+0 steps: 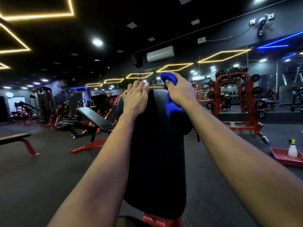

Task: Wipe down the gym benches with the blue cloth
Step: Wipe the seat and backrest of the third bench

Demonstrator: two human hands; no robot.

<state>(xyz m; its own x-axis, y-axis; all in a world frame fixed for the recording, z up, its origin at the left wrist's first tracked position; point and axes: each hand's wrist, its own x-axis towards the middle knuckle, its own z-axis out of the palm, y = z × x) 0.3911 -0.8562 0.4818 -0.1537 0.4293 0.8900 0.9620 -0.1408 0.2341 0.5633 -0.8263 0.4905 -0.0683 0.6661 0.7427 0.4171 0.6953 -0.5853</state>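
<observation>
A black padded bench (155,161) with a red frame slopes up and away from me in the middle of the head view. My left hand (136,100) rests near its top end, fingers straight and reaching the upper edge. My right hand (180,94) grips a bunched blue cloth (173,105) against the bench's top right corner. Part of the cloth sticks out above my fingers and part hangs below my palm.
An incline bench (96,120) with a red frame stands to the left, and a flat bench (14,138) further left. A red power rack (236,99) with weight plates stands at the right. A spray bottle (292,148) sits in a red tray (278,154) on the floor.
</observation>
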